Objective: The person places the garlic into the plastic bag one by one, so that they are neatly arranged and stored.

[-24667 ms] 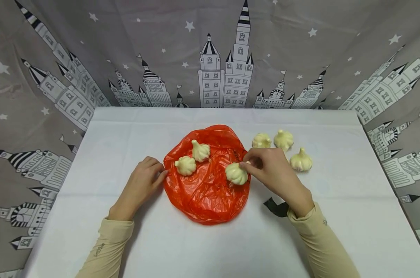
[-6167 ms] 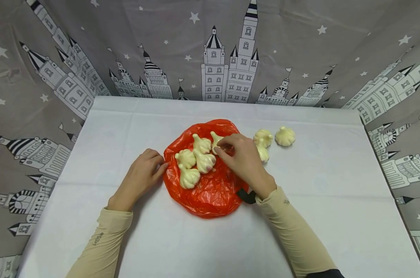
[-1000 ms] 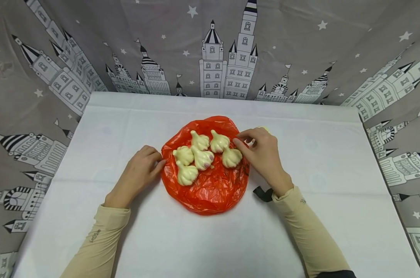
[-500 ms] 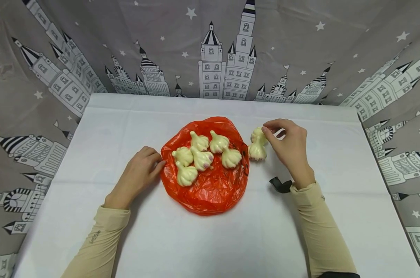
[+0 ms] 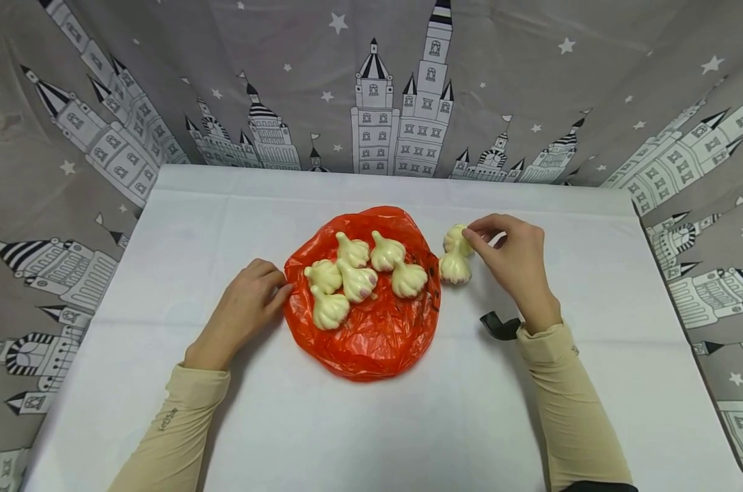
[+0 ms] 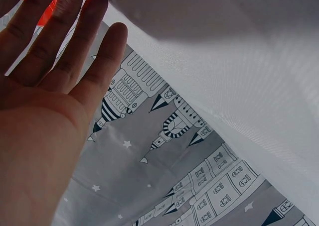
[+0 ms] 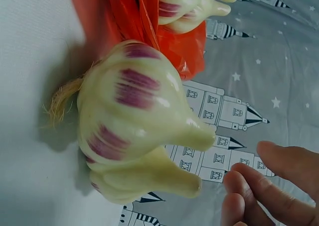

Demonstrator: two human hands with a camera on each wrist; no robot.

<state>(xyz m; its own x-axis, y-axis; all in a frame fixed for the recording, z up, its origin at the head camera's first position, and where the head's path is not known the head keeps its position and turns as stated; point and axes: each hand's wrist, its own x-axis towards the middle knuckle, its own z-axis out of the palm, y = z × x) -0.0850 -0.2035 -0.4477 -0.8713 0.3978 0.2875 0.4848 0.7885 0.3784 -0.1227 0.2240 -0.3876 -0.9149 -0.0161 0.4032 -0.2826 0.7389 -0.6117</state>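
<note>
A red plastic bag [image 5: 377, 352] lies opened out on the white table, with several pale garlic bulbs [image 5: 329, 311] inside it. At its left rim my left hand [image 5: 245, 307] pinches the edge between thumb and fingers; the left wrist view shows the other fingers extended, the grip itself hidden. Two garlic bulbs rest close together just right of the bag: a near one [image 5: 454, 268] and a far one [image 5: 455, 236]. Beside the far bulb hovers my right hand [image 5: 512, 256], thumb and fingertips bent toward its stem. In the right wrist view those fingertips are apart from both bulbs [image 7: 134, 106].
A white cloth covers the table [image 5: 273, 424]. Behind and at both sides hangs a grey curtain [image 5: 254, 55] printed with castles and stars. A black strap end [image 5: 499, 326] sticks out at my right wrist.
Garlic bulbs have gathered in the bag over the earlier frames. During the last second my right hand has moved right, from the bag's edge to the two outside bulbs. The left hand stays put.
</note>
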